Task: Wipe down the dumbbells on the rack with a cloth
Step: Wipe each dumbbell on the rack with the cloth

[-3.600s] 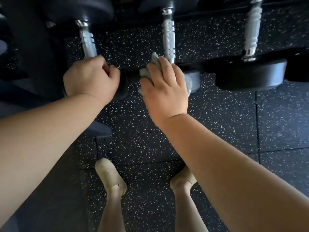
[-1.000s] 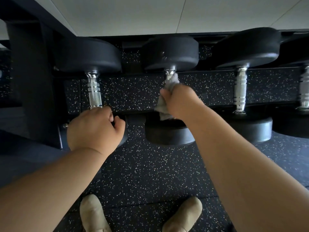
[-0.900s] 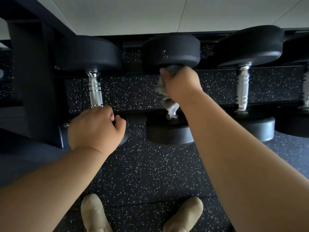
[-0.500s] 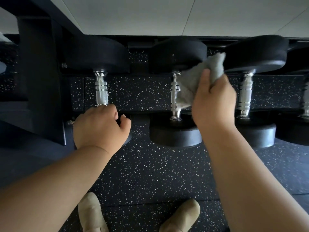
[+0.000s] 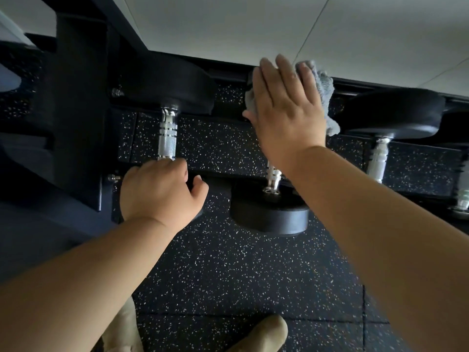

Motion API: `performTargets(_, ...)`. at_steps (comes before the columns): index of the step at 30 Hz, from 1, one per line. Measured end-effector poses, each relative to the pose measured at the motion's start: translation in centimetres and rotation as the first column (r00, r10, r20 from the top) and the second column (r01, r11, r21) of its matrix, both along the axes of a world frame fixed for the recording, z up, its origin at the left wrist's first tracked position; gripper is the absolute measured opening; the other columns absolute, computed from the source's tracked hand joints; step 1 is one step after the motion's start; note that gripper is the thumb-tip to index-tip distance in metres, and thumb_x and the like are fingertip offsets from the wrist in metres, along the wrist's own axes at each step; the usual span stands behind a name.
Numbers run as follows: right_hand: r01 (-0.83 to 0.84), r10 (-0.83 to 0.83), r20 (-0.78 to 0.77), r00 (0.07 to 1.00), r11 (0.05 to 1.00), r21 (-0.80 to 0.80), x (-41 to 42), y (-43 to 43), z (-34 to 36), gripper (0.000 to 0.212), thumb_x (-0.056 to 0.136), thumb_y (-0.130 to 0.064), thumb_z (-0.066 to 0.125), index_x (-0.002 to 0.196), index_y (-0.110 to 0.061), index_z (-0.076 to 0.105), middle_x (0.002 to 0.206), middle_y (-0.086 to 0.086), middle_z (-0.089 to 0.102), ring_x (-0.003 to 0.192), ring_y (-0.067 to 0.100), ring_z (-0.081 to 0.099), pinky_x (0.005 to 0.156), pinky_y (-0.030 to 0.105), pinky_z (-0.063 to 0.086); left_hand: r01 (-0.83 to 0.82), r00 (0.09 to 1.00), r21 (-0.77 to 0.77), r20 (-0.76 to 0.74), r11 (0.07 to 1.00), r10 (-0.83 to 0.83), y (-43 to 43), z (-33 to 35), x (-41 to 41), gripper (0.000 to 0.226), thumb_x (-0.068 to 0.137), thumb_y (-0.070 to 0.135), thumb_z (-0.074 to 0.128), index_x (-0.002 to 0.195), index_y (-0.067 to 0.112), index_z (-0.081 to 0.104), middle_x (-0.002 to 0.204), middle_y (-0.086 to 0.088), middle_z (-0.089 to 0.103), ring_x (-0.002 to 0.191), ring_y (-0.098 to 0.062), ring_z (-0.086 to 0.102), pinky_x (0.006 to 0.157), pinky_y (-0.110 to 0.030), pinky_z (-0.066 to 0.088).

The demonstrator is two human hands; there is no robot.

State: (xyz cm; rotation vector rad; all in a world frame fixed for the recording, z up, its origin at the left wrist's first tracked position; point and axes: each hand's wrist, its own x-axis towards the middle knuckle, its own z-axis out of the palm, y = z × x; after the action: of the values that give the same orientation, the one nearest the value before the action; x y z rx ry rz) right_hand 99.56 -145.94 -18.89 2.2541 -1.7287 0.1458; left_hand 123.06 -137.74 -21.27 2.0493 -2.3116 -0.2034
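Across the head view, the black rack (image 5: 78, 110) is carrying a row of dumbbells, each lying with its chrome handle running away from the person and one rubber head at either end. The right hand (image 5: 284, 107) is lying flat, fingers straight and together, pressing the grey cloth (image 5: 322, 90) onto the far head of the middle dumbbell (image 5: 271, 217). Hand and cloth are hiding that head almost entirely, and the forearm is crossing most of the handle, so only the handle's near end and the near head are showing. Edges of the cloth are sticking out on both sides of the palm, and its right edge is hanging close to the far head of the right dumbbell (image 5: 390, 113); contact there cannot be judged.

The left hand (image 5: 162, 191) is curling over the near head of the left dumbbell (image 5: 172, 82) and gripping it, covering nearly all of that head, while the knurled handle is rising clear beyond the knuckles. A fourth dumbbell (image 5: 463, 196) is barely entering at the right edge.

Below the rack, the dark speckled floor (image 5: 241, 275) is showing, with two beige shoes (image 5: 261, 331) standing at the bottom edge. A pale wall (image 5: 253, 21) is filling the top behind the rack.
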Motion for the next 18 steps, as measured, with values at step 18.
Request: performTargets(18, 0.170, -0.197, 0.139, 0.970, 0.968, 0.185, -0.7, -2.4, 1.9, 0.055, 0.095, -0.063, 0.043, 0.131, -0.027, 0.065, 0.151, 0.003, 0.051, 0.144, 0.035, 0.039, 0.119, 0.053, 0.031, 0.037, 0.999, 0.037, -0.003, 0.999, -0.037, -0.1, 0.1, 0.1, 0.029, 0.084, 0.049, 0.047, 0.068, 0.024, 0.049, 0.060, 0.008, 0.050, 0.057, -0.024, 0.047, 0.052, -0.029, 0.032)
